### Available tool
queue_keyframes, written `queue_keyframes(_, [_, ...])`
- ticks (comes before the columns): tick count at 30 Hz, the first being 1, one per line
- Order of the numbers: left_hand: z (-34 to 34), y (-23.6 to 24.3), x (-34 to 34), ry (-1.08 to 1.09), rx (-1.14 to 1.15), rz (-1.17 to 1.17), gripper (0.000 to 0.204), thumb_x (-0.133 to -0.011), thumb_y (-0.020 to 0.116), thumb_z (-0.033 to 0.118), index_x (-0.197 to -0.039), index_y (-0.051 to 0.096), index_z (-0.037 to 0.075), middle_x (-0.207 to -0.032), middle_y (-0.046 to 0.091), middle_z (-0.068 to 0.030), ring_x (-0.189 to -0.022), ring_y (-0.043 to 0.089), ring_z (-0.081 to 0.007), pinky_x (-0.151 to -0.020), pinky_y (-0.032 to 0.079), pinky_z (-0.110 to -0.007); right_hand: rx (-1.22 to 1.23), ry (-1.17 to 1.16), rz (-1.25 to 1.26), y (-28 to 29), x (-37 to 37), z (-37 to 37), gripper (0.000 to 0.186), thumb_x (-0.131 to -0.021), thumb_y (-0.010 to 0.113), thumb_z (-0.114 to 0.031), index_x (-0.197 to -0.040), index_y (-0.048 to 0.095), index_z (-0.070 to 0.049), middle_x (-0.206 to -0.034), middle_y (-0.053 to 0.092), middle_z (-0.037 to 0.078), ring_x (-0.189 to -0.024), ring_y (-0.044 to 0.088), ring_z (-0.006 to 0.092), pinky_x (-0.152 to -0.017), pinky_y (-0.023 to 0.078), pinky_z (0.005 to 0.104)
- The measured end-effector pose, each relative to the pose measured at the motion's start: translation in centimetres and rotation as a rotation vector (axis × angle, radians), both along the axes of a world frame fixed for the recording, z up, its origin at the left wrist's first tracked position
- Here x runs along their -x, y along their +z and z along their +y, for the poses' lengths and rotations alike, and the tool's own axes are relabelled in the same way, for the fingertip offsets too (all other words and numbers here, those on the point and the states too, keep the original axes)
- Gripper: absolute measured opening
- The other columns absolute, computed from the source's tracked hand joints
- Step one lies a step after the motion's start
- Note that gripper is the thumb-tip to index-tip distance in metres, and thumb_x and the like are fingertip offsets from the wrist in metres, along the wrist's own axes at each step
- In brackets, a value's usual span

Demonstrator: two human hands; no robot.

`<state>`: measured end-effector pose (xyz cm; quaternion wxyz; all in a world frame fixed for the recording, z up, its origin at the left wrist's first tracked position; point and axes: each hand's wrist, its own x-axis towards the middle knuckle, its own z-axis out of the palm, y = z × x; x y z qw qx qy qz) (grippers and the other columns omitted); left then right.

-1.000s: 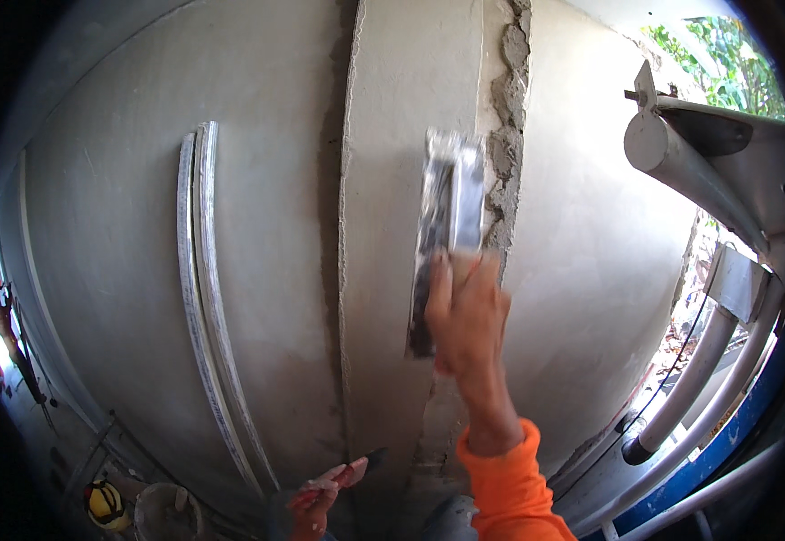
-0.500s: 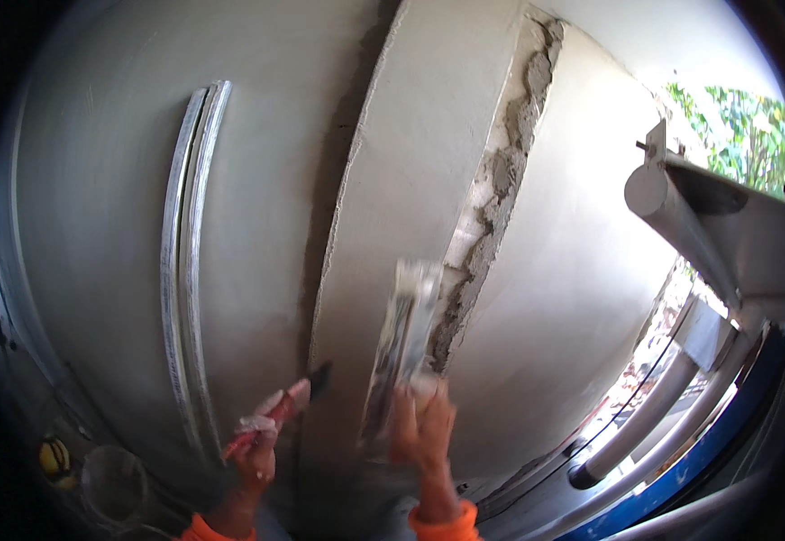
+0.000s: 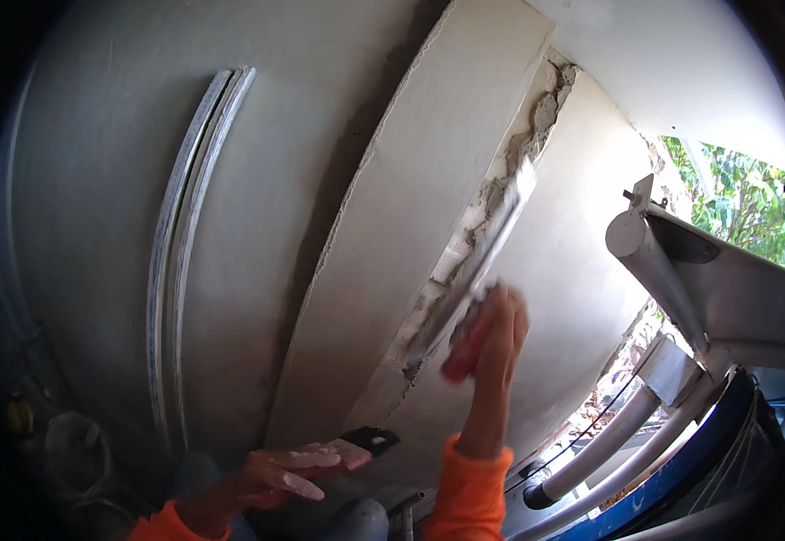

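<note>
My right hand [image 3: 499, 334] grips the red handle of a long steel finishing trowel [image 3: 493, 234], blurred by motion, which lies along the rough vertical groove [image 3: 546, 113] of broken plaster and exposed blockwork in the grey wall [image 3: 573, 207]. A smooth raised strip [image 3: 392, 225] runs just left of the groove. Low in the view, my left hand [image 3: 280, 478] holds a putty knife [image 3: 352, 455] with a reddish handle and a dark, coated blade.
Two metal straightedges [image 3: 190, 207] lean at the left. A bucket [image 3: 77, 451] and yellow object [image 3: 20, 415] sit at lower left. At right, steel tubes [image 3: 645, 270] and a blue curved frame [image 3: 636, 500] stand before an opening with foliage [image 3: 735, 216].
The view has tilted. The trowel has shifted from the smooth strip rightward onto the groove, lower in between. My left hand with the putty knife rose, then dropped again.
</note>
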<state>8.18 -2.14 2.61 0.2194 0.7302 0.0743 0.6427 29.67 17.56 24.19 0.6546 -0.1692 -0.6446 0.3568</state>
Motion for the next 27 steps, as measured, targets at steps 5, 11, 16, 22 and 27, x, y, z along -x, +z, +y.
queue_keyframes(5, [0.0,-3.2,0.5,0.232,0.093,-0.059,0.023,-0.091,0.073,-0.010,-0.108,0.077,0.006,-0.152,0.060,-0.0164,-0.136,0.062,-0.0357,-0.118,0.048,-0.048,-0.428,-0.659,-0.352,12.4,6.3,2.2,0.044,-0.105,0.059,-0.036,-0.107,0.057,0.007,-0.080,0.067,0.027,-0.077,0.071,0.0466,-0.076,0.056,0.0526])
queue_keyframes(11, [0.3,-8.8,1.1,0.277,0.216,-0.207,0.015,-0.092,0.074,-0.008,-0.101,0.077,0.004,-0.147,0.063,-0.0174,-0.133,0.064,-0.0334,-0.117,0.049,-0.046,-0.386,-0.787,-0.357,9.7,10.3,3.6,0.043,-0.106,0.061,-0.035,-0.100,0.051,0.006,-0.075,0.069,0.024,-0.063,0.073,0.0348,-0.060,0.058,0.0469])
queue_keyframes(16, [-0.6,-11.3,1.6,0.278,0.289,-0.278,0.013,-0.093,0.073,-0.009,-0.098,0.077,0.002,-0.145,0.064,-0.0206,-0.132,0.065,-0.0332,-0.115,0.050,-0.047,-0.327,-0.732,-0.512,0.5,9.4,-0.6,0.038,-0.104,0.062,-0.034,-0.102,0.056,0.004,-0.075,0.070,0.023,-0.066,0.074,0.0382,-0.064,0.057,0.0478])
queue_keyframes(22, [-1.0,-11.8,1.7,0.309,0.314,-0.336,0.014,-0.094,0.072,-0.010,-0.100,0.077,0.002,-0.142,0.066,-0.0215,-0.131,0.066,-0.0353,-0.112,0.053,-0.047,-0.278,-0.755,-0.355,13.4,8.4,0.4,0.039,-0.106,0.057,-0.036,-0.099,0.064,0.002,-0.070,0.070,0.016,-0.059,0.073,0.0266,-0.062,0.060,0.0428])
queue_keyframes(27, [-0.2,-12.2,1.7,0.374,0.314,-0.283,0.016,-0.094,0.074,-0.008,-0.105,0.076,0.003,-0.135,0.070,-0.0224,-0.128,0.068,-0.0337,-0.109,0.055,-0.044,-0.226,-0.685,-0.471,16.9,8.0,-0.7,0.042,-0.105,0.059,-0.036,-0.105,0.059,0.006,-0.076,0.072,0.025,-0.061,0.075,0.0360,-0.063,0.062,0.0464])
